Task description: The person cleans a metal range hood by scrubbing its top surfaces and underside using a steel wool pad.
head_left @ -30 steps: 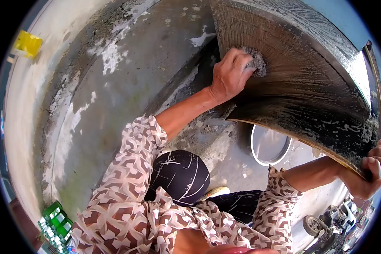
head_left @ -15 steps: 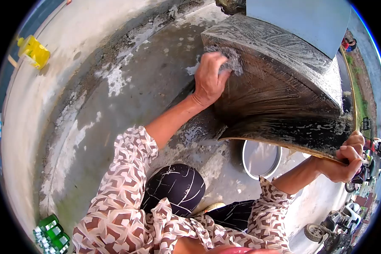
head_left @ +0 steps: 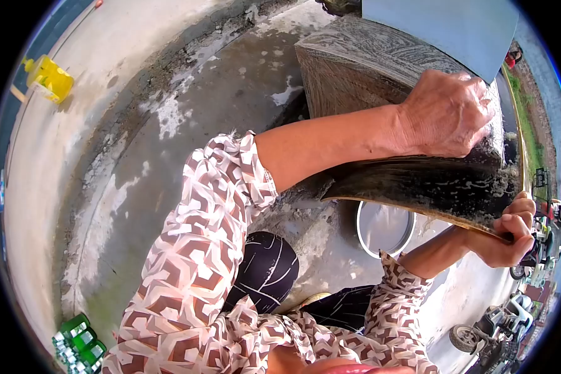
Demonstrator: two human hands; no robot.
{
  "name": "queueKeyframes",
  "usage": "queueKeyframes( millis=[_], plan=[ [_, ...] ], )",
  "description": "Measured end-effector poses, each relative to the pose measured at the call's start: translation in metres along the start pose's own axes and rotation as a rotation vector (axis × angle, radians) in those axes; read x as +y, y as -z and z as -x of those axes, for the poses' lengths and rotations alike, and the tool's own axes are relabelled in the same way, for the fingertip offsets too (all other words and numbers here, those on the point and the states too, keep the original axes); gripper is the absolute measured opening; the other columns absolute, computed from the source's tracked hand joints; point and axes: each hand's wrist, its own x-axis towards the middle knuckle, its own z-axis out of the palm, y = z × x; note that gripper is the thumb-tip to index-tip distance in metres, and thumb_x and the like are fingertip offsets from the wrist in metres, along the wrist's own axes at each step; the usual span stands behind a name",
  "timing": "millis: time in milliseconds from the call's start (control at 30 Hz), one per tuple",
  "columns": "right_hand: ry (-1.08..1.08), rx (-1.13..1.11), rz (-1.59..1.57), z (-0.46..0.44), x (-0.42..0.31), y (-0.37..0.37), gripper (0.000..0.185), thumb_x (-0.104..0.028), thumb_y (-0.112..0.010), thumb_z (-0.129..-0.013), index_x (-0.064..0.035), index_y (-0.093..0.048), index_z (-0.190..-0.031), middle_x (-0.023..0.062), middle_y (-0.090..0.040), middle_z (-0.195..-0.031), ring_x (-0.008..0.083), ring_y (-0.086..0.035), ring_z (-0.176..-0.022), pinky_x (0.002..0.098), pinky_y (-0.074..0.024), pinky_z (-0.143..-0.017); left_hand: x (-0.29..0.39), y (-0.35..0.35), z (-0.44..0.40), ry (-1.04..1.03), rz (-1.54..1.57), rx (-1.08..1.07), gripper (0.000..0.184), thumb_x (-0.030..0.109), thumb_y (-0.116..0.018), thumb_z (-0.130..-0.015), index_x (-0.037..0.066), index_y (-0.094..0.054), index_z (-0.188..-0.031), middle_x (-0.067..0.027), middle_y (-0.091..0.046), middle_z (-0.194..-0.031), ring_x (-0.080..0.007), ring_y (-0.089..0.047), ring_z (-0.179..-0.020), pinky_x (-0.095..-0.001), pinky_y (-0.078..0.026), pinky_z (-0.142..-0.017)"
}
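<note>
My left hand point(head_left: 445, 113) is a closed fist over the right part of a dark, wet wooden box-like piece point(head_left: 349, 84) streaked with pale suds. The crumpled grey scouring pad it gripped a moment ago is hidden behind the fist now. With fingers wrapped round the corner of the box's thin, light-edged panel point(head_left: 430, 187), my right hand point(head_left: 511, 234) holds it at the lower right. Below that panel stands a round pale basin point(head_left: 385, 252) on the concrete, partly covered by the panel's edge.
A yellow bottle point(head_left: 51, 79) is on the pale ledge at left. Several green bottles point(head_left: 81, 343) are at the lower left. A light blue panel point(head_left: 436, 34) adjoins the box's top. Parked motorbikes point(head_left: 492, 336) stand at right. My knee point(head_left: 265, 271) is close below the box.
My left hand has swept right across the box, from its upper left corner to its right side, and the scouring pad has gone out of sight. My right hand keeps its hold.
</note>
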Motion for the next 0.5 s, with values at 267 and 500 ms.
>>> queueKeyframes(
  millis=[267,500],
  plan=[
    [-0.050,-0.003,0.024,0.000,-0.011,-0.017,0.038,-0.024,-0.035,-0.086,-0.0100,-0.035,-0.051,0.0001,-0.021,-0.048,0.0152,-0.029,-0.054,0.0351,-0.0285,-0.060,-0.122,0.084,0.096,0.044,-0.155,0.021,0.010,0.007,-0.070,-0.078,0.003,-0.065,-0.086,-0.0087,-0.061,-0.089,-0.0281,-0.056,-0.083,-0.0390,-0.046,-0.073],
    [-0.084,0.063,-0.003,-0.001,-0.010,-0.028,0.040,-0.028,-0.038,-0.086,-0.0107,-0.034,-0.049,-0.0006,-0.021,-0.048,0.0149,-0.029,-0.055,0.0348,-0.0283,-0.061,-0.068,0.031,0.047,0.037,-0.070,-0.003,0.016,0.017,-0.072,-0.080,0.004,-0.063,-0.077,-0.0062,-0.059,-0.080,-0.0215,-0.056,-0.074,-0.0354,-0.043,-0.067]
  ],
)
